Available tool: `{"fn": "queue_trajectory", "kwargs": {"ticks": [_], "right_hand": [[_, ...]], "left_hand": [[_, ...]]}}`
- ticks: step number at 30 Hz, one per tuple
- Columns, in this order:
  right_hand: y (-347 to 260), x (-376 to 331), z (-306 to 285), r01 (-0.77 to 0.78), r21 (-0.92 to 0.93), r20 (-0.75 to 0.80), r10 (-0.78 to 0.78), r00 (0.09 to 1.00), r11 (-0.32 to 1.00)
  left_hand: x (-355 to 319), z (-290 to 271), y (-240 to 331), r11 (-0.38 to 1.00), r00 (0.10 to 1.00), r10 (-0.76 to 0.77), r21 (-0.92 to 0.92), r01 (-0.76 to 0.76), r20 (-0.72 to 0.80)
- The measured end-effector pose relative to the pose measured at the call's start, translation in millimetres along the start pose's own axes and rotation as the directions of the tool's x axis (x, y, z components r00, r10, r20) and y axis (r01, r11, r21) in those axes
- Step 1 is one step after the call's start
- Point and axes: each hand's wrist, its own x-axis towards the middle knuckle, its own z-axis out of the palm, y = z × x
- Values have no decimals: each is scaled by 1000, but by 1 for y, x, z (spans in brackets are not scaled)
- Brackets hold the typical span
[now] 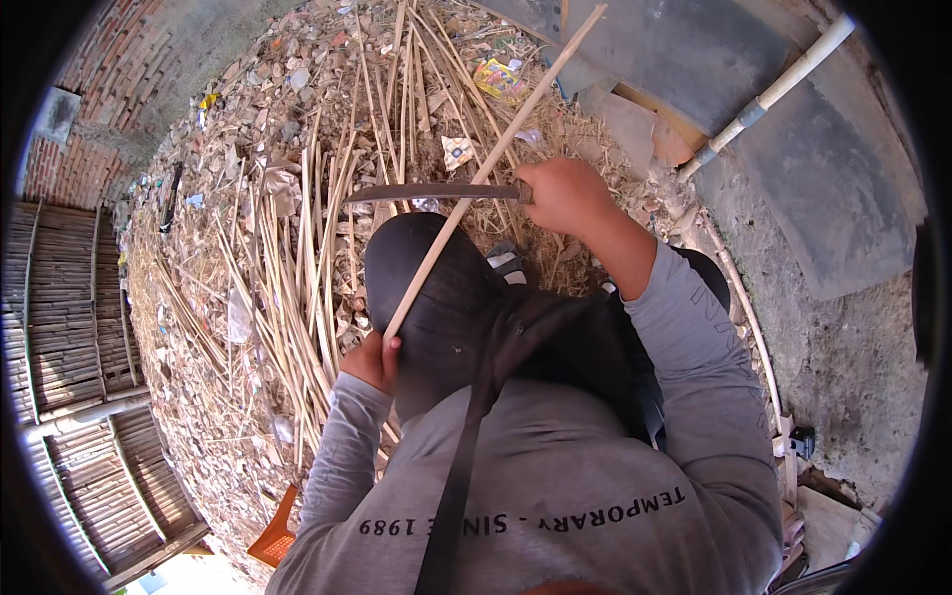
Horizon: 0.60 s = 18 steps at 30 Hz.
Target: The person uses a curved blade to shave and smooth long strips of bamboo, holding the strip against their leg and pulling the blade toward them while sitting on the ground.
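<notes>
My left hand point(371, 361) is closed around the lower end of a long pale bamboo strip point(426, 266), which slants up and to the right across my dark-clad knee. In my right hand point(570, 196) is the handle of a machete point(436, 191) with a long, dull brown blade. The blade points left and crosses the strip above the knee. Whether the blade touches the strip I cannot tell. Much of the machete's handle is hidden by my fingers.
Many cut bamboo strips point(315, 268) lie on littered, leaf-covered ground to the left, with more strips point(405, 94) ahead. A bamboo-slat wall point(69, 307) stands far left. To the right are a concrete wall point(853, 367) and a white pipe point(783, 89). An orange plastic object point(275, 535) lies lower left.
</notes>
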Motion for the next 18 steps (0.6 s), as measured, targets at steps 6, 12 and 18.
{"fn": "queue_trajectory", "kwargs": {"ticks": [6,12,18], "right_hand": [[14,11,12,-50,27,-57,51,997,998],[-10,-4,5,-55,-57,16,56,998,997],[31,14,11,-147,48,-143,153,978,988]], "left_hand": [[7,-4,5,999,999,-33,41,32,20],[3,2,1,998,1000,0,-63,-1,-1],[7,-11,9,999,999,-39,17,39,38]]}}
